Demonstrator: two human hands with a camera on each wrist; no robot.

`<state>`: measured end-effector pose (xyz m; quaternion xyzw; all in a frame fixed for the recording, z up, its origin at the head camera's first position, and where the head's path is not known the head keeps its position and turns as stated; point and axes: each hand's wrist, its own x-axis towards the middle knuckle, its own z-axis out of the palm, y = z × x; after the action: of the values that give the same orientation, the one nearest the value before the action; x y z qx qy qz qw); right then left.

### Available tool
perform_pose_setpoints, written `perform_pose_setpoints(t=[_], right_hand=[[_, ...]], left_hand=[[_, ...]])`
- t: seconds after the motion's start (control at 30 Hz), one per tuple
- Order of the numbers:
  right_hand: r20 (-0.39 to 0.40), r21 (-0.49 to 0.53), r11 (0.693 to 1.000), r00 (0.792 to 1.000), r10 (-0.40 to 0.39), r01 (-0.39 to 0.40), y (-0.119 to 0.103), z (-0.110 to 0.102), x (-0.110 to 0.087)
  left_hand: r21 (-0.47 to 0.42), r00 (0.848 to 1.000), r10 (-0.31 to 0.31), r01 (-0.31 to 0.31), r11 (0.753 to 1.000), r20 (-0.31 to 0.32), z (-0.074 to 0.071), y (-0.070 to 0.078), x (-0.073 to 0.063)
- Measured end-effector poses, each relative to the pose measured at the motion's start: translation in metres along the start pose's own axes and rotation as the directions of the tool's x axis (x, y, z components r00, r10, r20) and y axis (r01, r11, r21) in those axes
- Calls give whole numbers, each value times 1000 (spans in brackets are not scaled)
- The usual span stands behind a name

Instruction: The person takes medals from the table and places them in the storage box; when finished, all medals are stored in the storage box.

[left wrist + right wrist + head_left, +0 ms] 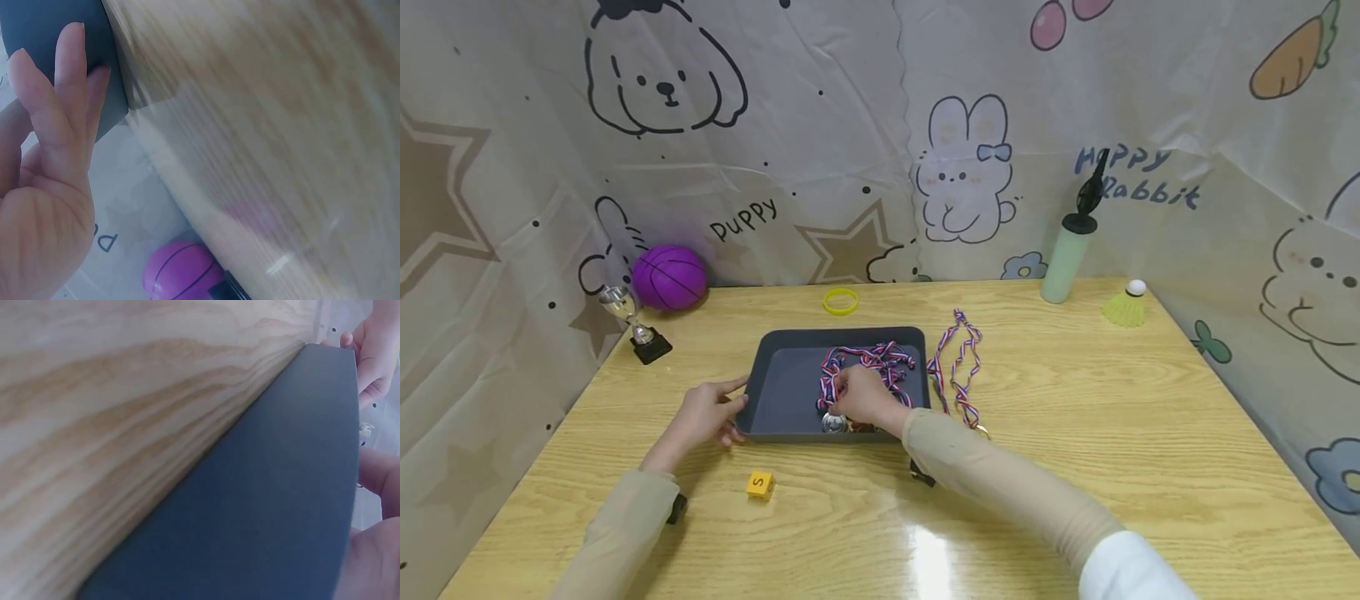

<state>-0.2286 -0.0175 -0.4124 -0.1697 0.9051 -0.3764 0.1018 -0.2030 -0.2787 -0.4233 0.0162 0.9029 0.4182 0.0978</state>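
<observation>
A dark grey tray lies on the table. My left hand touches its left side; in the left wrist view, extended fingers rest against the tray's outer wall. Reaching into the tray, my right hand pinches a red, white and blue medal ribbon. A silver medal lies just below those fingertips, and a bronze-coloured one beside it is partly hidden by the hand. Other striped ribbons are bunched around the hand. In the right wrist view the tray wall hides the fingertips.
Right of the tray lies another medal ribbon. A yellow die sits in front. Behind are a yellow wristband, purple ball and trophy. A green hand pump and shuttlecock stand at back right.
</observation>
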Motion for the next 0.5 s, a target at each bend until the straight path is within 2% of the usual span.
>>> perform_pose_setpoints(t=[0.1, 0.23, 0.4, 0.5], right_hand=[[19, -17, 1000, 1000, 19, -19, -2, -2, -1], [81, -24, 999, 996, 46, -44, -6, -3, -4], [138, -97, 995, 990, 40, -27, -11, -5, -7], [155, -107, 994, 987, 40, -24, -13, -6, -9]], left_hand=[[5, 1000, -2, 2, 1000, -1, 0, 1, -1], [7, 1000, 4, -4, 1000, 2, 0, 3, -2], [10, 1000, 4, -4, 1000, -3, 0, 4, -2], [7, 1000, 5, -5, 1000, -5, 1, 4, -2]])
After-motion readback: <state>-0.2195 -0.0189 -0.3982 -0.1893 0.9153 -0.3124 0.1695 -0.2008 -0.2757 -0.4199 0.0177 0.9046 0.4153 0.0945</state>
